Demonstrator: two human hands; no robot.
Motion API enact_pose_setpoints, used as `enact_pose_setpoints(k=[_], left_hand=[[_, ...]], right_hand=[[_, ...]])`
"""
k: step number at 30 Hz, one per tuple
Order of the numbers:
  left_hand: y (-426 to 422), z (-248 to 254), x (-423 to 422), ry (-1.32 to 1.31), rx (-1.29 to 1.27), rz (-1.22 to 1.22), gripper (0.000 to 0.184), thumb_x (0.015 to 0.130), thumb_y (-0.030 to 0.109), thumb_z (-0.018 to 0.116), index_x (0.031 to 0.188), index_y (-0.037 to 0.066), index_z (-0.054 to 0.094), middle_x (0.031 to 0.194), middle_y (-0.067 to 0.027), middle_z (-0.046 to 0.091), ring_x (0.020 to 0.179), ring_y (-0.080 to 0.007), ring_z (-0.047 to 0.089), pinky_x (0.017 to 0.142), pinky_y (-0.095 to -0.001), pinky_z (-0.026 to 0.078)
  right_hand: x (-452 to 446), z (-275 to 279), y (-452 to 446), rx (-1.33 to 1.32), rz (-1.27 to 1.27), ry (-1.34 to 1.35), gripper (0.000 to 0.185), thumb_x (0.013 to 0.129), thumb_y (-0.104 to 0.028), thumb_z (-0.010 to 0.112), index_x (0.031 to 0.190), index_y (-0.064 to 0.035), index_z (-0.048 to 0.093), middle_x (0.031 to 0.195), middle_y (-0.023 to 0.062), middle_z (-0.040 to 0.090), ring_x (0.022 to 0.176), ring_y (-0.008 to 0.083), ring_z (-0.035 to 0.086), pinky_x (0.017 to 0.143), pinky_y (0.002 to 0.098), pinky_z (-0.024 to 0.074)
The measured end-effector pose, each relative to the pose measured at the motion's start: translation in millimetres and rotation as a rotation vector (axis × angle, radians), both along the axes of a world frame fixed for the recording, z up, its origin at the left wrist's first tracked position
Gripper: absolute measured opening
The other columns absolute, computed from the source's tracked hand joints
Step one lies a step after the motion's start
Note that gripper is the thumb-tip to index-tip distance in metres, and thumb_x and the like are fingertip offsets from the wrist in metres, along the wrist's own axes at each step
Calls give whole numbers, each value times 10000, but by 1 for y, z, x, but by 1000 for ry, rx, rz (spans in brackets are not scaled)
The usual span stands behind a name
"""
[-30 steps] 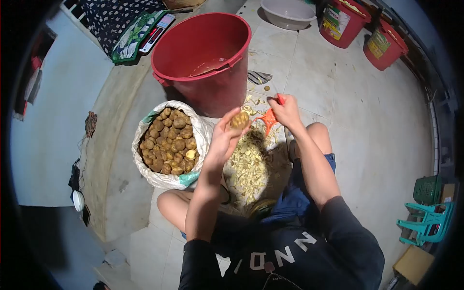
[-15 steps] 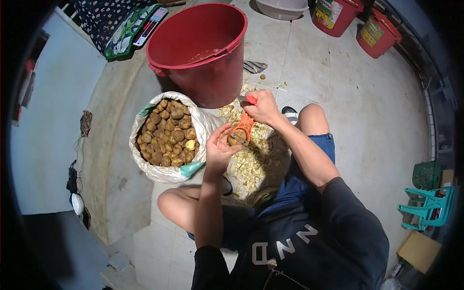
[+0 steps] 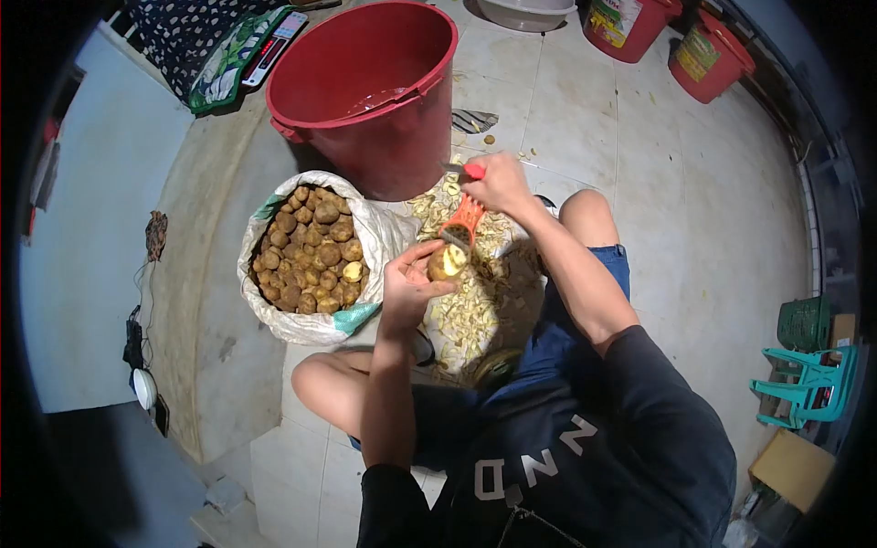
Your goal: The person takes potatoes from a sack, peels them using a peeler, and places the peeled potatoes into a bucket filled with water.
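My left hand holds a partly peeled potato, its pale flesh showing in strips on the upper side. Closed around an orange peeler, my right hand is just above and to the right, with the blade at the potato's top edge. A red-handled tool with a dark blade also sticks out of the right hand. Below both hands, a thick scatter of peelings covers the floor. An open white sack full of brown potatoes stands to the left.
A big red tub stands beyond the sack. Farther back are a pale basin and two red buckets. A scale lies at the upper left. Green stools are at the right.
The right hand has come in from the right with the peeler, to the potato in the left hand. Pale peeled strips now show on the potato. The view has shifted slightly.
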State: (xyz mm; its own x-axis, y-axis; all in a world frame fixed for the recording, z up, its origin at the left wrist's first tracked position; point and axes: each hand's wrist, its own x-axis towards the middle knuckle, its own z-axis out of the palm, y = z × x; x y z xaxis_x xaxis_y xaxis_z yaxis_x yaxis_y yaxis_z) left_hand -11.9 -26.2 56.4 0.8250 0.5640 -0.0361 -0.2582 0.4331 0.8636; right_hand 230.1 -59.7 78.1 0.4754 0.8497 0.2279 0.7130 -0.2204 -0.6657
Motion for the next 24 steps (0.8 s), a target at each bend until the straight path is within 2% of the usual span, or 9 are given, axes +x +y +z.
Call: enact_pose_setpoints(k=[2, 6, 9, 11, 14, 18, 20, 21, 24], left_hand=[[3, 3, 2, -18, -88, -35, 647, 619, -161, 749, 1214, -128, 496, 1150, -180, 613, 1059, -233, 619, 938, -344, 520], [1, 2, 5, 18, -61, -17, 633, 655, -161, 693, 1243, -124, 463, 1184, -193, 597, 1083, -246, 617, 933, -343, 526], [1, -5, 0, -37, -138, -23, 597, 713, -151, 601, 1281, -115, 420, 1210, -200, 583, 1090, -257, 620, 933, -338, 528], [1, -6, -3, -76, -275, 9, 580, 747, -121, 544, 1308, -99, 395, 1195, -187, 580, 1068, -269, 624, 973, -345, 499], [-4, -3, 6, -21, -197, 54, 543, 736, -132, 587, 1259, -92, 445, 1187, -155, 586, 1080, -216, 604, 999, -327, 462], [-3, -7, 2, -192, -319, 23, 524, 781, -96, 565, 1284, -85, 418, 1203, -160, 575, 1117, -214, 583, 1025, -334, 436], [-5, -13, 6, -216, -291, 42, 512, 818, -65, 565, 1301, -81, 396, 1213, -161, 565, 1155, -210, 557, 1055, -341, 403], [-10, -5, 8, -92, -297, 90, 623, 793, 35, 661, 1331, -77, 369, 1274, -188, 528, 1202, -285, 523, 1115, -427, 336], [-10, -6, 6, -150, -310, 90, 630, 777, 24, 674, 1323, -74, 374, 1267, -184, 528, 1201, -280, 521, 1115, -421, 339]], right_hand=[[7, -5, 2, 3, -71, -14, 139, 649, -228, 674, 686, -98, 642, 633, 157, 606, 622, 351, 615, 569, 434, 481], [-12, 7, 0, 153, 219, -197, 159, 662, -244, 674, 676, -89, 641, 617, 154, 603, 599, 353, 609, 547, 415, 477], [6, 5, 2, -17, -76, 204, 171, 653, -250, 677, 678, -84, 642, 629, 154, 609, 618, 353, 616, 556, 418, 481], [-7, 11, -2, 70, 28, 146, 166, 663, -253, 674, 689, -90, 654, 633, 151, 616, 617, 349, 619, 557, 416, 482], [-13, 9, 1, 178, 192, -146, 147, 680, -243, 668, 718, -102, 681, 638, 142, 625, 611, 335, 623, 558, 401, 483], [-1, 4, 2, -24, -103, 281, 133, 651, -222, 684, 698, -98, 665, 654, 141, 632, 632, 340, 628, 567, 417, 483], [-21, 19, -4, 196, 99, 7, 133, 678, -227, 669, 710, -98, 680, 630, 134, 632, 615, 329, 631, 565, 410, 489], [-22, 20, -2, 194, 134, -238, 138, 688, -231, 664, 722, -100, 690, 623, 131, 632, 610, 324, 633, 566, 401, 493], [1, 5, 3, 16, -97, 58, 141, 668, -236, 679, 686, -97, 663, 620, 129, 625, 614, 335, 627, 571, 414, 490]])
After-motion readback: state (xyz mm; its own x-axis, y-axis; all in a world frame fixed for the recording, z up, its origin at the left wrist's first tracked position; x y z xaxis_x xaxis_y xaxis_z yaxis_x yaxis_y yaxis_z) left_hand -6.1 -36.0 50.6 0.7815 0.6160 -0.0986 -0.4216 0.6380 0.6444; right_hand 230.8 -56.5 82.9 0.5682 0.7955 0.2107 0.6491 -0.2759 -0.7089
